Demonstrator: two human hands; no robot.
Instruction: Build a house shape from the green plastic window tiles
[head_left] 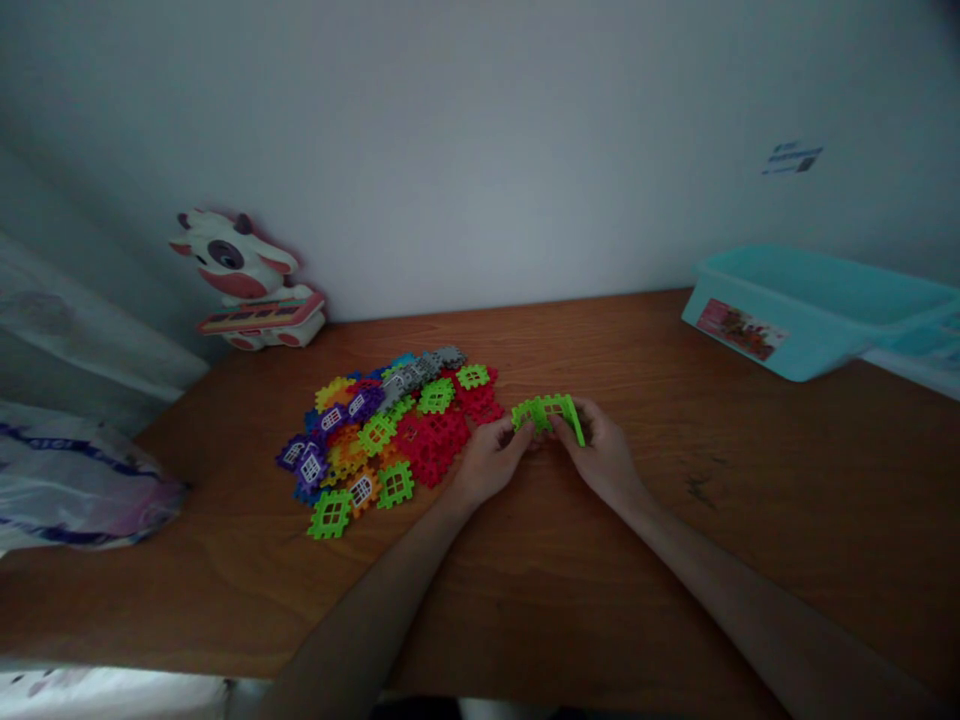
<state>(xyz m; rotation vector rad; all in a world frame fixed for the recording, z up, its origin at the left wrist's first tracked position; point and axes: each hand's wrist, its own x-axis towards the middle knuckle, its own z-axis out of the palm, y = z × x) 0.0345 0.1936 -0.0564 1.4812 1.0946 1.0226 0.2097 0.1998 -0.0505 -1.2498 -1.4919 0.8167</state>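
Between my two hands I hold a few joined green building tiles [556, 405] with window cut-outs and notched edges. One tile stands at an angle to the others at the right end. My left hand [491, 458] pinches the left end, thumb on the near face. My right hand [602, 452] grips the right end, its thumb also on the near face and its fingers partly hidden behind. Just left of my hands lies a pile of loose tiles [375, 433] in red, green, purple, orange, yellow, blue and grey. Red tiles [431, 445] are closest to my left hand.
A cow-shaped toy keyboard [262, 318] stands at the back left of the wooden table [637, 600]. A turquoise plastic bin [787, 310] sits at the back right. A printed plastic bag [82, 485] lies at the left edge. The wall [510, 150] rises behind the table.
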